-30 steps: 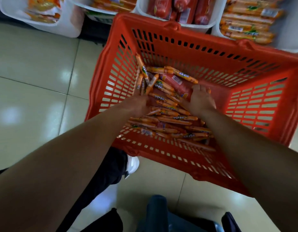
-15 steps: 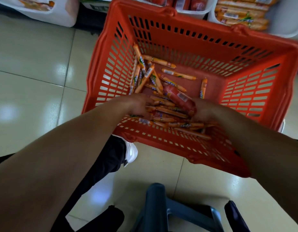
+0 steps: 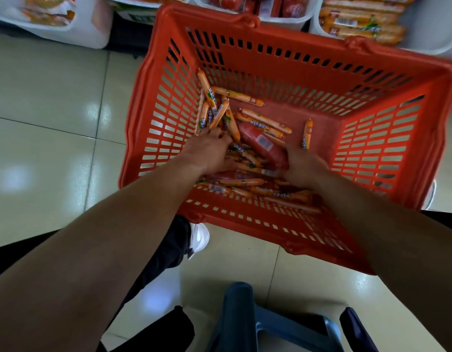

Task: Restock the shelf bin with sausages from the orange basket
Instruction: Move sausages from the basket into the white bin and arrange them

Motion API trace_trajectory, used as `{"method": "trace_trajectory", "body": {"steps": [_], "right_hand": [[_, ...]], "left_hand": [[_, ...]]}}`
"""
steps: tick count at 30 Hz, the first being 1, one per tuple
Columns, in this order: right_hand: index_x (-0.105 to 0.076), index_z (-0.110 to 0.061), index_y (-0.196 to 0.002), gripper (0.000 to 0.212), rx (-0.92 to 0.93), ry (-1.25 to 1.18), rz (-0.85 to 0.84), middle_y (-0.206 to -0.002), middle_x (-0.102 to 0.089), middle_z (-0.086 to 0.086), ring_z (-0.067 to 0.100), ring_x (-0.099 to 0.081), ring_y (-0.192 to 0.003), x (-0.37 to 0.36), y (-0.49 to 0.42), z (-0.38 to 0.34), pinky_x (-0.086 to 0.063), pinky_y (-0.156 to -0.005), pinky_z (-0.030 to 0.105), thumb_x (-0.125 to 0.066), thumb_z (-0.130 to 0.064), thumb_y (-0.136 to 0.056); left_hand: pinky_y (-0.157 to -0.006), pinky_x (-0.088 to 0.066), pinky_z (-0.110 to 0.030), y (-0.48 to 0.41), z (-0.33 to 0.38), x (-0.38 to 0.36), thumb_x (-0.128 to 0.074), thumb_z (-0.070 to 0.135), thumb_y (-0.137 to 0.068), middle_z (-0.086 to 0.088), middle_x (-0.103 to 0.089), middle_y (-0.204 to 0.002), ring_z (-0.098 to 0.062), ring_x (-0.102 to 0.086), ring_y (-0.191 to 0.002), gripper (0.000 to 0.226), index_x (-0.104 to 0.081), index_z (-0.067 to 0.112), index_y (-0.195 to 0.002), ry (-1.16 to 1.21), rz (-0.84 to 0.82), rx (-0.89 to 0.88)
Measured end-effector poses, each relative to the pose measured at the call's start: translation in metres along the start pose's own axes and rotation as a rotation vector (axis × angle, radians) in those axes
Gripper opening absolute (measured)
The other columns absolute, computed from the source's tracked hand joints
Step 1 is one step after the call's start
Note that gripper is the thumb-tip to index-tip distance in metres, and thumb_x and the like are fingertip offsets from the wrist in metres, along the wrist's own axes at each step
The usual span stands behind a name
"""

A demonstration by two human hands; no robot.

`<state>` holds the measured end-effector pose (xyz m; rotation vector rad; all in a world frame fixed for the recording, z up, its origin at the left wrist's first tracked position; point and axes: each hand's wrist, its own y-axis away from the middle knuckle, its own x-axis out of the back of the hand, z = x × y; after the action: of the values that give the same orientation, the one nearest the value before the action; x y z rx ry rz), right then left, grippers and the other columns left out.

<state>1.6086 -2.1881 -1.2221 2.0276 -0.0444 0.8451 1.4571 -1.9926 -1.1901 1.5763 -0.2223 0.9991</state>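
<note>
Thin orange wrapped sausage sticks (image 3: 247, 182) lie heaped at the near end of the slotted orange plastic basket (image 3: 372, 62).

Head view: left hand (image 3: 209, 151) curls into the heap, grip hidden. Right hand (image 3: 305, 166) grips a fat red sausage pack (image 3: 261, 144).

Risk: slick loose sticks slipping from an overfull scoop before reaching the white shelf bin (image 3: 430, 29).
</note>
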Motion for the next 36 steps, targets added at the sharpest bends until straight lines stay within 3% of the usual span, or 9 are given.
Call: {"method": "trace_trajectory", "body": {"steps": [4, 10, 13, 16, 19, 21, 27, 34, 36], "right_hand": [[-0.036, -0.018, -0.142, 0.058, -0.078, 0.088, 0.243, -0.139, -0.05, 0.019, 0.043, -0.054, -0.121, 0.023, -0.007, -0.008, -0.048, -0.094, 0.05, -0.062, -0.028, -0.091], [-0.028, -0.01, -0.147, 0.08, -0.122, 0.224, 0.168, -0.154, -0.031, 0.021, 0.043, -0.039, -0.135, 0.021, 0.004, -0.021, -0.043, -0.099, 0.054, -0.073, -0.025, -0.083], [-0.048, -0.014, -0.131, 0.05, 0.064, 0.211, 0.319, -0.134, -0.051, 0.015, 0.04, -0.051, -0.123, 0.004, 0.017, -0.034, -0.049, -0.09, 0.048, -0.065, -0.02, -0.085], [-0.063, -0.024, -0.12, 0.028, 0.238, 0.182, -0.006, -0.124, -0.064, 0.005, 0.029, -0.061, -0.112, -0.014, 0.02, -0.046, -0.051, -0.088, 0.038, -0.057, -0.03, -0.093], [-0.054, -0.025, -0.137, 0.043, 0.185, 0.04, -0.276, -0.14, -0.057, 0.004, 0.025, -0.057, -0.12, -0.021, 0.016, -0.05, -0.047, -0.098, 0.037, -0.053, -0.043, -0.098], [-0.048, -0.025, -0.144, 0.056, 0.12, -0.088, -0.328, -0.144, -0.052, 0.002, 0.022, -0.054, -0.123, -0.018, 0.011, -0.048, -0.044, -0.099, 0.034, -0.057, -0.051, -0.095], [-0.041, -0.024, -0.15, 0.079, 0.023, 0.134, -0.426, -0.158, -0.026, 0.01, 0.031, -0.032, -0.141, -0.024, -0.003, -0.035, -0.033, -0.112, 0.042, -0.051, -0.07, -0.088], [-0.049, -0.018, -0.141, 0.081, 0.002, -0.215, -0.44, -0.14, -0.053, -0.003, 0.011, -0.057, -0.107, -0.03, -0.002, -0.031, -0.049, -0.09, 0.028, -0.07, -0.063, -0.078], [-0.048, -0.015, -0.141, 0.074, -0.014, -0.221, -0.494, -0.136, -0.051, -0.002, 0.009, -0.057, -0.099, -0.03, 0.001, -0.036, -0.05, -0.072, 0.019, -0.071, -0.056, -0.084]], "left_hand": [[-0.094, -0.049, -0.052, -0.008, -0.002, 0.013, -0.056, 0.039, -0.096, -0.008, -0.04, -0.145, -0.035, -0.043, -0.13, 0.05, -0.043, 0.025, -0.142, 0.081, 0.205, 0.107], [-0.095, -0.048, -0.046, -0.004, -0.006, 0.023, -0.069, 0.036, -0.088, -0.008, -0.047, -0.133, -0.03, -0.05, -0.121, 0.045, -0.053, 0.023, -0.128, 0.265, 0.327, 0.115], [-0.086, -0.053, -0.041, 0.002, 0.0, 0.02, -0.069, 0.032, -0.089, -0.002, -0.06, -0.116, -0.024, -0.059, -0.104, 0.021, -0.063, 0.023, -0.107, 0.343, 0.228, 0.034], [-0.085, -0.054, -0.04, 0.009, 0.004, 0.017, -0.065, 0.031, -0.092, 0.002, -0.064, -0.108, -0.019, -0.062, -0.098, 0.013, -0.064, 0.025, -0.103, 0.417, 0.14, 0.012], [-0.085, -0.054, -0.041, 0.012, -0.001, 0.013, -0.064, 0.032, -0.092, 0.004, -0.063, -0.107, -0.017, -0.061, -0.097, 0.012, -0.063, 0.026, -0.103, 0.413, 0.123, 0.035], [-0.086, -0.054, -0.04, 0.013, -0.006, 0.012, -0.064, 0.033, -0.093, 0.004, -0.063, -0.108, -0.017, -0.06, -0.098, 0.013, -0.063, 0.026, -0.104, 0.424, 0.099, 0.054], [-0.09, -0.052, -0.039, 0.012, -0.012, 0.013, -0.063, 0.033, -0.094, 0.003, -0.063, -0.116, -0.017, -0.06, -0.103, 0.016, -0.064, 0.027, -0.109, 0.456, 0.092, 0.091], [-0.09, -0.051, -0.038, 0.016, -0.011, 0.008, -0.061, 0.034, -0.095, 0.002, -0.062, -0.122, -0.019, -0.058, -0.107, 0.014, -0.063, 0.026, -0.106, 0.432, 0.063, 0.071], [-0.089, -0.051, -0.038, 0.018, -0.009, 0.008, -0.061, 0.033, -0.096, 0.002, -0.063, -0.118, -0.018, -0.059, -0.105, 0.013, -0.063, 0.025, -0.106, 0.428, 0.053, 0.066]]}}
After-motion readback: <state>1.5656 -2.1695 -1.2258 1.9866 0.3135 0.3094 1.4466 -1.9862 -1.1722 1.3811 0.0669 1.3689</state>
